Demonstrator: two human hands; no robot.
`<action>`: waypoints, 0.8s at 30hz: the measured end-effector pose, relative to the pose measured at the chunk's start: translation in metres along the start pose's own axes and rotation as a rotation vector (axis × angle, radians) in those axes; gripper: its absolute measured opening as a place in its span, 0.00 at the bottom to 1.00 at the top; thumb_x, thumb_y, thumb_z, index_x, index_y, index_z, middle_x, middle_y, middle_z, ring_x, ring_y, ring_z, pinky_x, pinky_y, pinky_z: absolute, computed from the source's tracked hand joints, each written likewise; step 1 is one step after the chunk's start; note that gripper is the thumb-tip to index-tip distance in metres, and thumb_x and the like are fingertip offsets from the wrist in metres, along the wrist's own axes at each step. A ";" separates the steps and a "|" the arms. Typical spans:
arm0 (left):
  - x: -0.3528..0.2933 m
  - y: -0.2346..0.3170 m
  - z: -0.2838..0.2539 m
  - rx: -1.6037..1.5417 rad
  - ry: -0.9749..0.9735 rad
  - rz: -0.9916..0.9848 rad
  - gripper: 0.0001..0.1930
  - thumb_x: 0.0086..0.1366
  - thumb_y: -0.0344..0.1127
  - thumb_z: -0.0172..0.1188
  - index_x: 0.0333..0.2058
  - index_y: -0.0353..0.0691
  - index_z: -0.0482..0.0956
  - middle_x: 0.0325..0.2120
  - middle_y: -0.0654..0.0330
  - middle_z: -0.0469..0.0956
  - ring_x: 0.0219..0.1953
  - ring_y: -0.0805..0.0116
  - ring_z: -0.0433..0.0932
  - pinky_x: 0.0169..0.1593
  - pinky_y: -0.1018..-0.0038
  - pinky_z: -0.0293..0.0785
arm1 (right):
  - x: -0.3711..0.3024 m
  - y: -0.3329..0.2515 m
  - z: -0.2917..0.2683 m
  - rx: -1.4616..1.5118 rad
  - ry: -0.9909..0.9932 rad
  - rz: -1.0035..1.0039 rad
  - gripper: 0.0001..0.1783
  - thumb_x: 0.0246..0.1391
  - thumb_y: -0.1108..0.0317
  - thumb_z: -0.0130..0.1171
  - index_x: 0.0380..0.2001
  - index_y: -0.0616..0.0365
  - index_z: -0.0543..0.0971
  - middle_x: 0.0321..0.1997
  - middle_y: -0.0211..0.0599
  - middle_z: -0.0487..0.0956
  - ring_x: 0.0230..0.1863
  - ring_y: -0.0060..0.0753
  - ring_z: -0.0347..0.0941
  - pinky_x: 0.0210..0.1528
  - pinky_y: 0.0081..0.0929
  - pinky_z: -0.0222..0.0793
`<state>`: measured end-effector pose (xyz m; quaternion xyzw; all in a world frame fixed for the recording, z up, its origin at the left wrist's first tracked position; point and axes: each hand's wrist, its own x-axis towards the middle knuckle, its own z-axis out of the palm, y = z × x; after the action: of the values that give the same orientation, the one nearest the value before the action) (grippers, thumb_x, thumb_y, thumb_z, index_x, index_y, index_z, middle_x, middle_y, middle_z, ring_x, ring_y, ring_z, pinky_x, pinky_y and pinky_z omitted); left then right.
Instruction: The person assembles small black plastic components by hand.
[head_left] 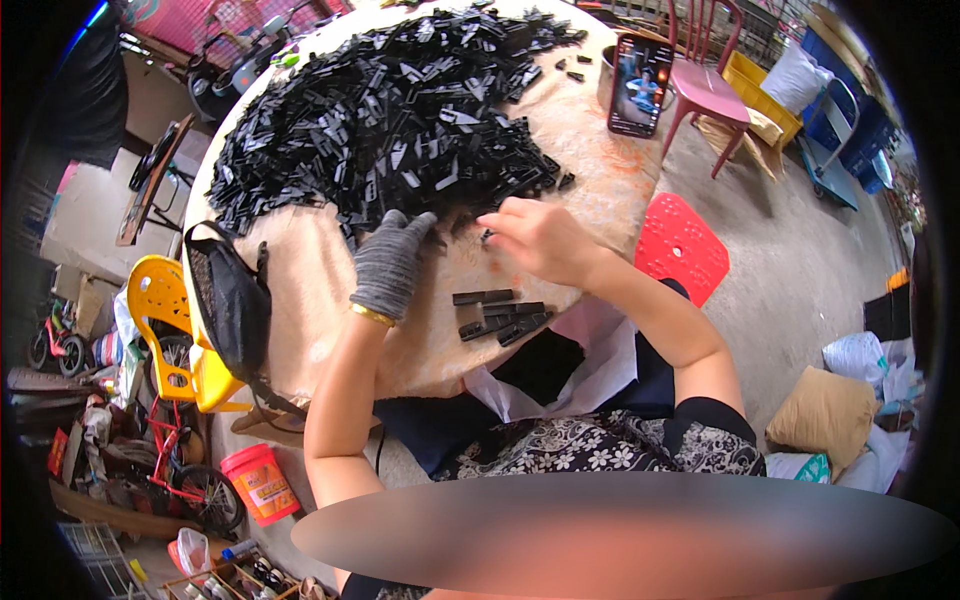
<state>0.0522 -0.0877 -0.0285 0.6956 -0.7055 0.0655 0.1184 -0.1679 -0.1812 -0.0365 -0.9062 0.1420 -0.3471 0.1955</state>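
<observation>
A large heap of small black plastic pieces (400, 110) covers the far part of the round table (310, 260). At its near edge is my left hand (388, 262), in a grey knit glove, with fingers curled beside dark pieces. What those fingers hold, if anything, is hidden. My bare right hand (545, 238) is just to the right, thumb and fingers pinched on a small dark piece (487, 236). Between my forearms, several longer black plastic bars (500, 318) lie near the table's front edge. Below that edge, on my lap, a white bag (605, 365) gapes with a dark inside.
A phone (640, 85) stands upright at the table's far right. A black bag (228, 300) hangs at the left edge, by a yellow chair (165, 320). To the right are a red stool (682, 248) and a maroon chair (708, 85). A red bucket (260, 485) stands lower left.
</observation>
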 end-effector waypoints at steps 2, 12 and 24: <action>-0.001 -0.002 0.001 -0.034 0.063 0.038 0.16 0.55 0.27 0.51 0.42 0.49 0.77 0.33 0.55 0.71 0.36 0.56 0.74 0.37 0.64 0.72 | 0.004 -0.001 0.011 -0.143 -0.050 -0.021 0.09 0.51 0.64 0.55 0.31 0.58 0.76 0.28 0.39 0.73 0.32 0.39 0.73 0.33 0.31 0.70; -0.010 0.008 -0.001 -0.728 0.167 -0.159 0.10 0.60 0.32 0.56 0.40 0.38 0.74 0.32 0.57 0.77 0.34 0.62 0.77 0.37 0.73 0.73 | 0.007 -0.016 -0.003 -0.192 -0.223 0.036 0.06 0.46 0.70 0.51 0.28 0.57 0.76 0.32 0.41 0.74 0.37 0.42 0.74 0.35 0.34 0.70; -0.013 0.003 -0.016 -1.664 -0.262 -0.523 0.15 0.67 0.47 0.49 0.40 0.41 0.72 0.27 0.57 0.79 0.18 0.76 0.72 0.21 0.84 0.67 | 0.007 0.000 0.017 0.074 -0.201 -0.070 0.08 0.44 0.69 0.59 0.30 0.57 0.77 0.34 0.38 0.74 0.36 0.42 0.72 0.38 0.34 0.69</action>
<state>0.0507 -0.0713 -0.0160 0.5248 -0.3508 -0.5790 0.5160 -0.1513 -0.1799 -0.0443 -0.9330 0.0769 -0.2659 0.2298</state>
